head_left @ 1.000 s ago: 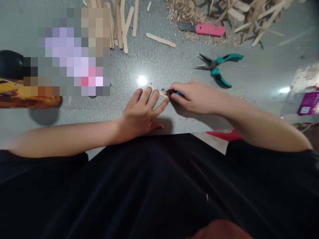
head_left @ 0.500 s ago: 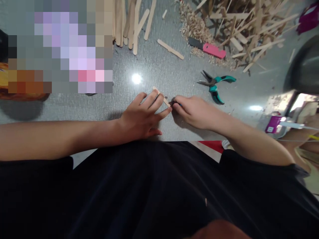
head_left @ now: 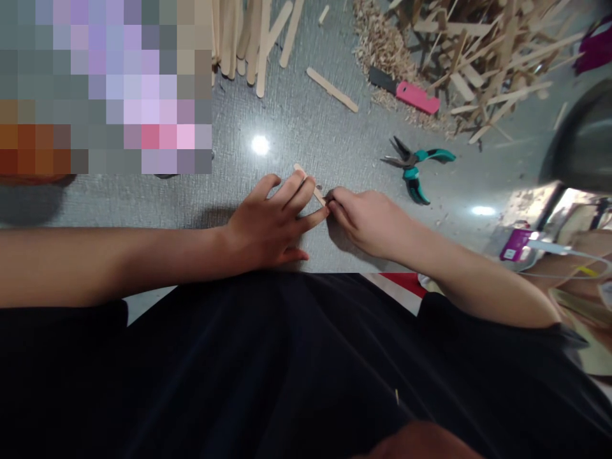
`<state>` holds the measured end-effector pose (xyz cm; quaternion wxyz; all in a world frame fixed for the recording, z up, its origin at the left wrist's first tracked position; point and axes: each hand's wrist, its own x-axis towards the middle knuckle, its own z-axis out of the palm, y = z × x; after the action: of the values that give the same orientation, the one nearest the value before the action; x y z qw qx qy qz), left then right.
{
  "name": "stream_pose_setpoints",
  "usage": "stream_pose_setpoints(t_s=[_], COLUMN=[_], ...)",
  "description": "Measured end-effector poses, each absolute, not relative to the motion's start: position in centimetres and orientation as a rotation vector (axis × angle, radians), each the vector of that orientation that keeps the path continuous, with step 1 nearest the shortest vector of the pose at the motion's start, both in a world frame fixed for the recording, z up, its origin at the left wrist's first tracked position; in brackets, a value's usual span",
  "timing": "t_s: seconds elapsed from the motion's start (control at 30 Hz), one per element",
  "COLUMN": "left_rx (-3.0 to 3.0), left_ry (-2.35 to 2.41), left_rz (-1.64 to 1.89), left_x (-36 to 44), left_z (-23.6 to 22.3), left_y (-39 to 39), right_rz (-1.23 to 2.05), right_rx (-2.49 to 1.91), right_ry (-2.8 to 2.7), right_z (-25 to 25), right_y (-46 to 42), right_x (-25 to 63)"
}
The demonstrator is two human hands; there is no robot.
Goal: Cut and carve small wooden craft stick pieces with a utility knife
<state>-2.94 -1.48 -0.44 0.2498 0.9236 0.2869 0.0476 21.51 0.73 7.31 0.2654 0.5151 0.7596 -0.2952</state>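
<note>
Fingers spread and palm down, the wearer's left hand (head_left: 268,223) pins a wooden craft stick (head_left: 319,195) to the grey table (head_left: 239,140), as I follow remotely through the head camera. The stick lies under the ring and middle fingertips, its long axis slanting from a rounded far-left end to a near-right end at the fingers of the right hand (head_left: 368,220). Both hands reach it: the left from above, across its length, the right at its near end only, with the left index fingertip just beside. The right thumb and fingers are pinched closed around a dark-tipped tool (head_left: 329,197), nearly all of it masked by the hand; I cannot tell its type, nor whether its tip touches the wood. Beyond the right hand lie teal-handled long-nose pliers (head_left: 410,160), handles splayed, and farther off a pink-handled knife (head_left: 417,97) beside wood shavings (head_left: 382,44). A second craft stick (head_left: 332,90) rests apart on the table. The upper frame edge cuts off a row of sticks (head_left: 262,48) and a jumbled stick pile (head_left: 497,64), while a mosaic block (head_left: 105,83) hides the upper left.
</note>
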Motion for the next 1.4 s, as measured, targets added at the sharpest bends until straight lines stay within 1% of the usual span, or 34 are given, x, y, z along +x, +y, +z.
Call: stream_pose_setpoints(t_s=[0.17,0.43,0.7,0.93,1.17,1.23,1.3,1.4], left_rx=[2.647,2.805,2.636,2.731,2.656,2.673,2.654,2.354], left_ry=[0.772,0.783,0.783,0.746,0.749,0.748,0.757,0.858], left_rz=[0.066,0.157,0.352,0.347,0.401,0.464,0.630,0.916], left_x=[-2.9,-2.9,-2.8,-2.8,-2.8,-2.8,-2.8,-2.8], left_z=[-0.4,-1.4,-1.6,-1.0,-1.0,-1.4,-1.8,-2.0], left_y=[-1.5,-1.8,-2.1,-1.8,-2.0,-1.7,-1.2,-0.1], right_rz=[-0.798,-0.760,-0.750,-0.746,-0.763,-0.857,-0.963,-1.059], right_rx=[1.393,1.420,1.497,1.529,1.499,1.515,1.603,1.793], right_ry=[2.043,2.052,1.930,1.848,1.911,1.934,1.947,2.037], right_z=[7.3,7.2,7.4,7.6,7.3,7.3,7.5,8.4], right_y=[0.6,0.3,-0.2,0.1,0.8,1.3,1.6,1.6], right_x=[21.4,21.3,20.0,18.8,19.2,19.9,20.4,20.7])
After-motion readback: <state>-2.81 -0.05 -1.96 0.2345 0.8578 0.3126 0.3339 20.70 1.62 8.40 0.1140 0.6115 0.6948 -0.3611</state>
